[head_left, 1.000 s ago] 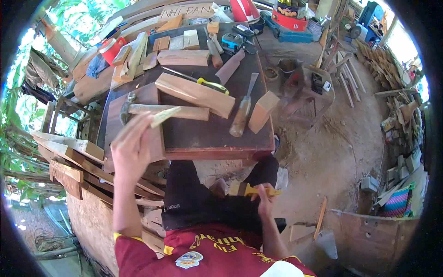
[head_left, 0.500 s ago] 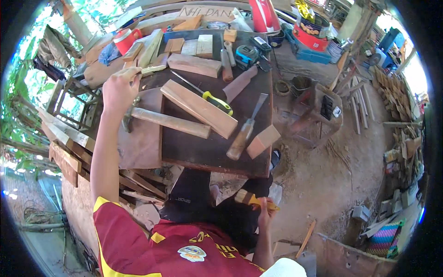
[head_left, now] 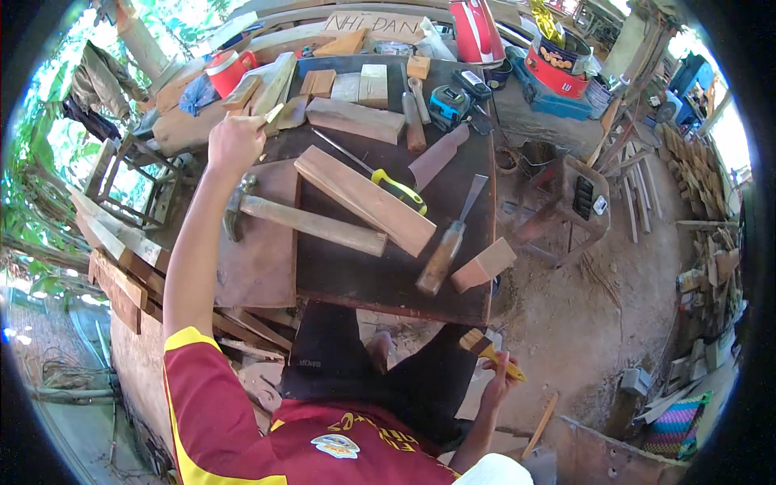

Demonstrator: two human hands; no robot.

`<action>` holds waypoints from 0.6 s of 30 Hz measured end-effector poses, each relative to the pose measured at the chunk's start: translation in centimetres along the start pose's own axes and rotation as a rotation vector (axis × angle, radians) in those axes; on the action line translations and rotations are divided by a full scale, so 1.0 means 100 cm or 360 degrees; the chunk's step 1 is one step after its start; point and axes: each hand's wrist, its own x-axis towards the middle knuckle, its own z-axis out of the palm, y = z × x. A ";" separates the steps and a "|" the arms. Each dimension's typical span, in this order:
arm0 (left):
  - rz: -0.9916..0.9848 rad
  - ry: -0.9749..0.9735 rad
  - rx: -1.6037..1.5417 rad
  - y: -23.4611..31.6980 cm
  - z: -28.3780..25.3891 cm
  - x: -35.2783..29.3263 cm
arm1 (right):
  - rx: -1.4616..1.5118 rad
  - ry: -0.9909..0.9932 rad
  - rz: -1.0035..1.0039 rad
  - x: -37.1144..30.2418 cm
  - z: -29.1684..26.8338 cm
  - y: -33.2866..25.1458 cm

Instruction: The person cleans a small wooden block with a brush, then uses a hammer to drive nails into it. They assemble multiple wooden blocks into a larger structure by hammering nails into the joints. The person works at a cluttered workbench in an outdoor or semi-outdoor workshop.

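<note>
Dark tabletop — on it chisel, screwdriver, wooden blocks, tape measure.

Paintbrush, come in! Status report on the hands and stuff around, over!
Right hand gripping paintbrush by its yellow handle. Left hand pinching thin pale piece. Hammer, wood block and chisel on table, between hands.

Bright daylight glares through the left-hand foliage. Fisheye distortion curves the edges; far-right wood scraps seem soft.
</note>
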 end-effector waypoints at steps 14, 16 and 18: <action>0.0348 -0.0337 0.0211 0.004 0.072 0.051 | -0.0276 0.0397 -0.0010 -0.010 0.002 -0.002; 0.0201 -0.0441 0.0106 -0.004 0.077 0.048 | -0.0329 0.0392 -0.0117 -0.002 -0.009 -0.010; 0.0060 -0.0516 -0.0068 -0.007 0.066 0.044 | -0.0271 0.0533 -0.0285 0.001 0.001 -0.044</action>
